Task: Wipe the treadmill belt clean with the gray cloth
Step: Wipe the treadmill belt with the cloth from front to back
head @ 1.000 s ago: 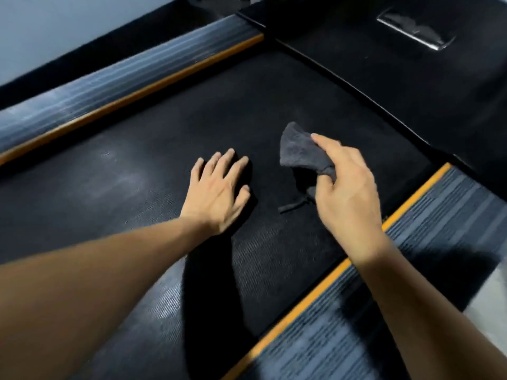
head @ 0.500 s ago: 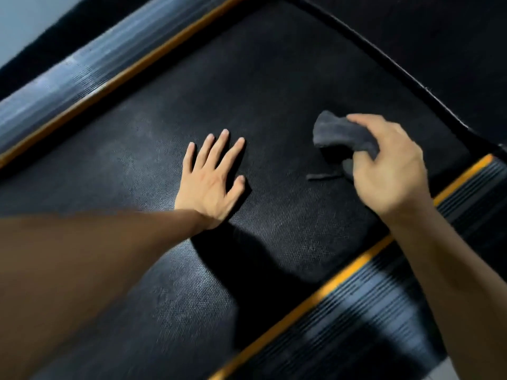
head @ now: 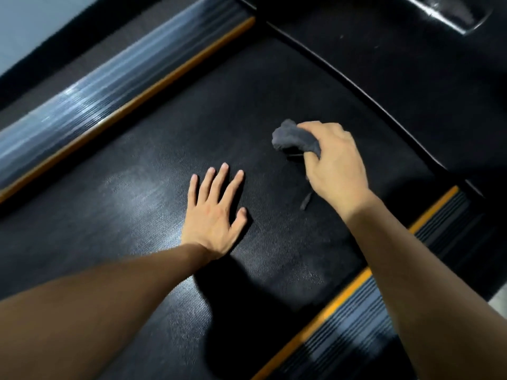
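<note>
Since the earlier frame, our right hand [head: 333, 163] had carried the gray cloth [head: 296, 139] a little farther up the treadmill belt [head: 137, 193], toward the black motor cover [head: 397, 67], while our left hand [head: 215, 212] had stayed planted where it was. We kept that left hand flat on the belt, palm down, fingers straight and slightly fanned, holding nothing. Our right hand, just ahead and to the right of it, gripped the bunched cloth with curled fingers and thumb; most of the wad bulged out past the fingertips on the side facing the left hand, and a thin strip of fabric trailed below the palm. We could not tell whether the cloth was touching the belt or held just above it, since motion blurred that spot. Beyond the left hand ran a ribbed side rail [head: 96, 86] edged in orange; a matching side rail [head: 356, 325] lay beneath our right forearm. A pale sheen marked the belt just left of our left hand.
</note>
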Tool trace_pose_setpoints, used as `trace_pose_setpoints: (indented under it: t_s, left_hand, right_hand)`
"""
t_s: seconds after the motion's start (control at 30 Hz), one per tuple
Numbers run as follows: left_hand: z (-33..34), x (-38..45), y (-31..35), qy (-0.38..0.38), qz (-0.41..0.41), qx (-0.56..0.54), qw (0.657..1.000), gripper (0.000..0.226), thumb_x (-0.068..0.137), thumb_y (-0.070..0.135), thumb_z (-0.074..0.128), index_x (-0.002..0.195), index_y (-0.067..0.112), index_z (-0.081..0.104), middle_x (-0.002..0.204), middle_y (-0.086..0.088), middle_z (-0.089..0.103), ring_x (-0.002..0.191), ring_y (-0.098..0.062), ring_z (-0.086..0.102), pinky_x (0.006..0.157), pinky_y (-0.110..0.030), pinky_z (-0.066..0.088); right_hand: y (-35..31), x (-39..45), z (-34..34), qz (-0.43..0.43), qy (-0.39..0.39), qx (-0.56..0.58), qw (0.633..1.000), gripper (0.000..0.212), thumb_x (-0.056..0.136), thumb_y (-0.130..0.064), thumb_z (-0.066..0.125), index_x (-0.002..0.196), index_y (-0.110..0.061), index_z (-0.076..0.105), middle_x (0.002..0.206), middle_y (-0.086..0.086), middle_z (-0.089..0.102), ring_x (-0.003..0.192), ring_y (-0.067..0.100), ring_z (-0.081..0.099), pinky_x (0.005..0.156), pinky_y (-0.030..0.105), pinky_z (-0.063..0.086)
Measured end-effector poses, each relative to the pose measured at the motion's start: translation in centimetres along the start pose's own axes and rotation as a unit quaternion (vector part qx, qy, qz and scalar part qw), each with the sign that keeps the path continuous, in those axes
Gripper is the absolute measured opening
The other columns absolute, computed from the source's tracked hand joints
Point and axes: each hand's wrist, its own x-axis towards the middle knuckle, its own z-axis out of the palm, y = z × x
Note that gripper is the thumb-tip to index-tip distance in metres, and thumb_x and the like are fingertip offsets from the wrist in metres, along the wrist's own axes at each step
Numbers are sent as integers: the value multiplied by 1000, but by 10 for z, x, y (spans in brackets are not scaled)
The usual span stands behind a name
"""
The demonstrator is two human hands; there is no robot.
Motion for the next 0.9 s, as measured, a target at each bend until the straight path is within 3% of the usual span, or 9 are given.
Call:
trace_pose_setpoints:
  t_s: [0.1,0.2,0.27,0.4,0.47,0.57,0.7,0.8,0.9]
  left_hand:
    - [-15,30,-20,42,43,-19,998,63,88,50,48,144,22,50,149,-11,46,136,-37,42,120,-51,22]
    - [-28,90,-68,55,6,3,998,69,90,53,42,151,22,43,160,-14,36,146,-37,34,123,-53,19]
    - [-24,116,-88,49,-33,13,998,73,91,57,34,158,28,31,167,-11,25,154,-33,22,126,-53,11]
    - [-12,127,-94,46,-23,7,999,74,93,59,32,161,33,20,170,-5,16,158,-27,11,127,-52,6]
    - [-12,126,-96,44,-26,3,999,75,92,59,32,161,33,19,170,-5,15,158,-27,12,127,-53,7]
    - [-13,127,-97,32,-21,5,999,75,93,60,31,162,32,19,170,-5,15,158,-28,12,126,-54,9]
    - [-14,128,-97,23,-15,10,1000,76,93,60,32,162,30,18,170,-6,15,158,-28,11,126,-55,10]
    - [-15,130,-97,8,-16,18,1000,76,94,61,32,162,30,16,171,-6,13,158,-28,9,126,-56,11]
    - [-16,130,-97,3,-17,22,1000,77,94,60,32,163,29,15,171,-7,11,158,-29,8,125,-56,12]
  right_hand:
    - [-10,19,9,-26,-47,-63,997,44,89,-11,51,127,-33,53,119,3,58,104,31,56,87,48,49]
    - [-18,57,8,-12,-37,-127,991,41,91,-10,49,123,-35,52,111,3,58,98,31,59,74,39,44]
    - [-26,91,5,-14,36,-126,991,42,89,-7,49,121,-33,55,111,4,58,98,31,60,75,40,47]
    - [-39,162,15,-41,197,-99,975,50,88,-9,54,135,-26,52,134,6,52,121,29,50,97,47,46]
    - [-45,181,40,-52,131,-158,977,56,90,-29,55,145,-25,43,146,10,44,128,33,44,102,50,42]
    - [-41,193,78,-68,-16,-294,953,65,94,-62,38,148,-26,40,146,13,44,128,36,44,104,49,34]
    - [-19,217,64,-184,15,-298,936,63,91,-62,45,143,-28,47,140,12,49,127,32,46,104,47,33]
    - [-1,213,72,-183,-84,-200,959,75,91,-62,50,155,-32,23,164,8,16,151,26,14,123,44,13]
    - [-1,218,86,-158,-43,-168,972,62,99,-51,44,155,-41,19,166,4,10,152,22,9,123,45,12]
